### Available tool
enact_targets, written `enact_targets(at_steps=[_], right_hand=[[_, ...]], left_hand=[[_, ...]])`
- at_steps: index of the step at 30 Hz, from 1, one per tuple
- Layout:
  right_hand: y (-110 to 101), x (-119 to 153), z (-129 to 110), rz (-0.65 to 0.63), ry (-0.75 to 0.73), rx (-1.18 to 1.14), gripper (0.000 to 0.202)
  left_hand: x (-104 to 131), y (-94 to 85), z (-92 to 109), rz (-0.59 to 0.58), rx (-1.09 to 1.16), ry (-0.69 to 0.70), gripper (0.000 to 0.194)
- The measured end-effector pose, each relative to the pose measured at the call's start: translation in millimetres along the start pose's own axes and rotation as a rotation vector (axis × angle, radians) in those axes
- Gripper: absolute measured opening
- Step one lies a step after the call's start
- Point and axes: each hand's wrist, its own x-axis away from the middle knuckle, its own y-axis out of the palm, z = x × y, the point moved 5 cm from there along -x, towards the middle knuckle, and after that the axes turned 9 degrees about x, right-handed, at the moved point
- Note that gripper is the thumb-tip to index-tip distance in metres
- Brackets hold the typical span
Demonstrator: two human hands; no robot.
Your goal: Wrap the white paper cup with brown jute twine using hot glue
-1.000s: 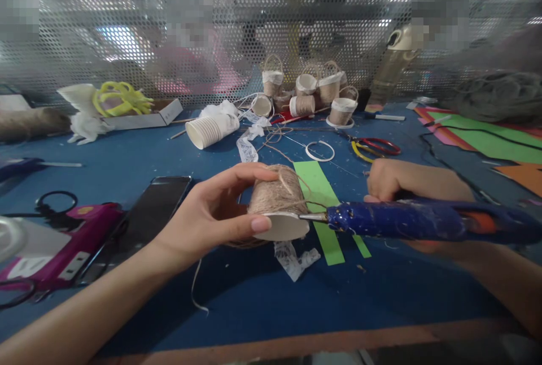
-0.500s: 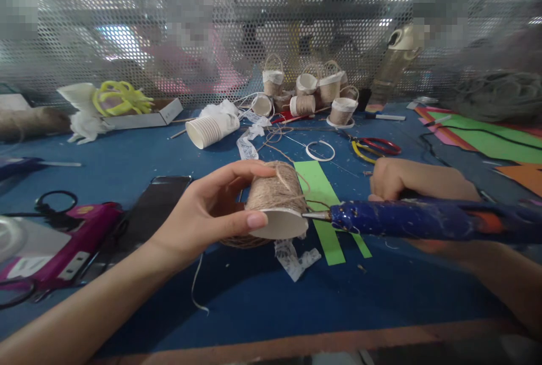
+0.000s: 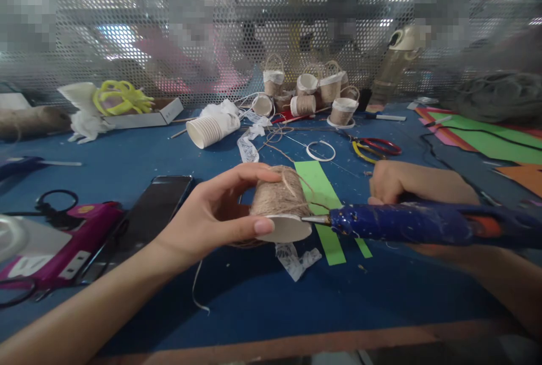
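Observation:
My left hand is closed around a paper cup wrapped in jute twine, thumb near the rim and fingers on the far side. The cup is tilted, its white end facing me. A loose twine end sticks out on the cup's right. My right hand is closed on a blue hot glue gun, which partly hides the hand. The gun's metal nozzle touches or nearly touches the cup's edge beside the twine. Below the cup lies a scrap of white lace.
Green paper strips lie behind the cup. Farther back are a white ring, pliers with red and yellow handles, stacked paper cups and several small twine baskets. A phone and a magenta power strip are left.
The cup and my left hand have shifted slightly right and down. Its white end is turned a little differently against the nozzle. My right hand and the glue gun have barely moved.

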Motion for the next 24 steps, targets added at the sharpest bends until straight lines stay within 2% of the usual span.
enact_targets(at_steps=[14, 20, 24], right_hand=[[-2.2, 1.1, 0.9, 0.024, 0.016, 0.01, 0.032], [-2.1, -0.8, -0.5, 0.032, -0.004, 0.011, 0.032], [-1.8, 0.1, -0.4, 0.025, -0.005, 0.008, 0.032]], left_hand=[[1.1, -4.8, 5.8, 0.047, 0.032, 0.031, 0.033], [0.9, -3.1, 4.5, 0.0, 0.024, 0.054, 0.035], [0.2, -0.3, 0.0, -0.022, 0.025, 0.013, 0.036]])
